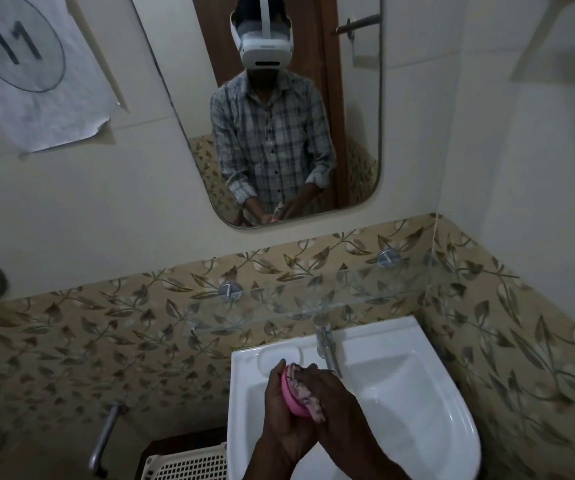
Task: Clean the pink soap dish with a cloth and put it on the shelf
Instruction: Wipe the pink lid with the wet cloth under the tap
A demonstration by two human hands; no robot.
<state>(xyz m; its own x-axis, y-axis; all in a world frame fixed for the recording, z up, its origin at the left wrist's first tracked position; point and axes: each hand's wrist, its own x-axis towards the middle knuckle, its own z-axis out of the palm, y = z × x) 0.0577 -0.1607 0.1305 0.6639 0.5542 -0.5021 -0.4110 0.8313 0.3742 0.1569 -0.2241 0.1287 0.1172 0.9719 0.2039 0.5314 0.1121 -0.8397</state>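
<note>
In the head view both hands meet over the white sink [421, 393], at its near left part. The left hand [277, 410] curls its fingers round the pink dish [291, 398] and holds it tilted on edge, thumb at the top rim. The right hand [336, 398] lies against the dish's open side, its fingers bent over a patterned pink-and-white cloth [308, 393] and pressing it into the dish. Dish and cloth are held above the basin, clear of it, just near the tap [327, 348]. The glass shelf [314, 299] runs along the leaf-patterned tiles just behind the sink, apart from the dish. Above it hangs a mirror [362, 116] that reflects the person in a checked shirt. A paper [26, 64] marked 11 is stuck on the far left wall. A cream basket [189, 465] sits near, left of the sink
</note>
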